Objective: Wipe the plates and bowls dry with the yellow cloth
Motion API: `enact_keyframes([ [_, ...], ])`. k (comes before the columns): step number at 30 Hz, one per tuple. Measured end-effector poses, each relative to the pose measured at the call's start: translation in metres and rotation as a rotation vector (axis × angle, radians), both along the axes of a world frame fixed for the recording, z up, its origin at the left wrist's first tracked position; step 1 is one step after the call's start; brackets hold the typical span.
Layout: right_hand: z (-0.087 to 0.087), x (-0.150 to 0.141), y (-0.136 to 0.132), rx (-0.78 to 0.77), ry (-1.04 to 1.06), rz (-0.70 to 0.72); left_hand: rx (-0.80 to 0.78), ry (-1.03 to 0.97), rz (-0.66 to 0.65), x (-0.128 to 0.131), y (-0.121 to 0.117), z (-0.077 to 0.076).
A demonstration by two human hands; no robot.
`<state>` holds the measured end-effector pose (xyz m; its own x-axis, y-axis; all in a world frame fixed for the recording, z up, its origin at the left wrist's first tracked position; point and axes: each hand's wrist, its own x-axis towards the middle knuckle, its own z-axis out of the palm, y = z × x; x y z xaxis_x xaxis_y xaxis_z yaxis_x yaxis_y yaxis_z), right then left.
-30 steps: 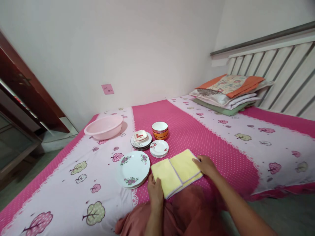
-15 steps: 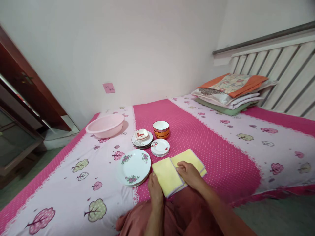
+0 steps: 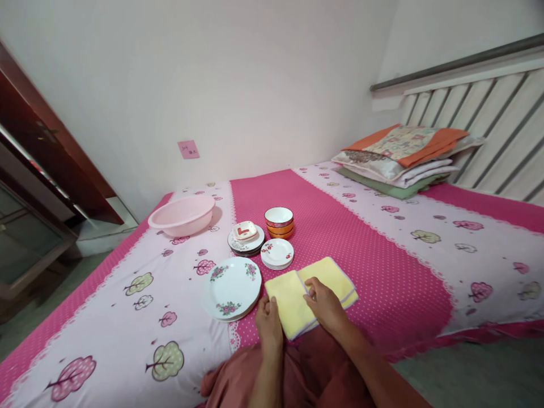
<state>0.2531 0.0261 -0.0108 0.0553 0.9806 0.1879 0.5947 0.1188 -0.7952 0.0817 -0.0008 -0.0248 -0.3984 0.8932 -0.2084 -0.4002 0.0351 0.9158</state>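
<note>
Two overlapping yellow cloth panels with pale purple edging lie on the bed in front of my lap; whether they are one folded cloth or two, I cannot tell. My left hand (image 3: 269, 324) is at the near left side of the upper yellow cloth (image 3: 289, 303), thumb on top and fingers curled at its edge. With fingers pinched, my right hand (image 3: 325, 306) grips that panel's right edge, over the other yellow panel (image 3: 331, 277). Just left of the cloth sits a stack of large white plates (image 3: 233, 289) with purple flowers.
Beyond the cloth are small flowered plates (image 3: 277, 254), dark-rimmed plates (image 3: 238, 246) bearing a small square dish (image 3: 245, 230), and stacked bowls (image 3: 279, 217). A pink basin (image 3: 182, 218) stands at the left, folded bedding (image 3: 399, 153) at the far right. A wall closes the back.
My right hand has shifted slightly along the upper panel's edge, its fingers more curled now. My left fingers have curled a little. The dishes stay put; the view has moved slightly.
</note>
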Motion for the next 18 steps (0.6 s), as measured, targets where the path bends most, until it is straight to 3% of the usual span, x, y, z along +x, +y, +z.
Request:
enact_keyframes([
  [12,-0.005,0.004,0.001,0.052,-0.037,-0.016,0.015,-0.041,0.004,0.002,-0.003,0.012],
  [18,0.006,0.002,-0.011,0.156,-0.205,0.052,0.031,-0.07,-0.037,0.004,-0.003,0.012],
])
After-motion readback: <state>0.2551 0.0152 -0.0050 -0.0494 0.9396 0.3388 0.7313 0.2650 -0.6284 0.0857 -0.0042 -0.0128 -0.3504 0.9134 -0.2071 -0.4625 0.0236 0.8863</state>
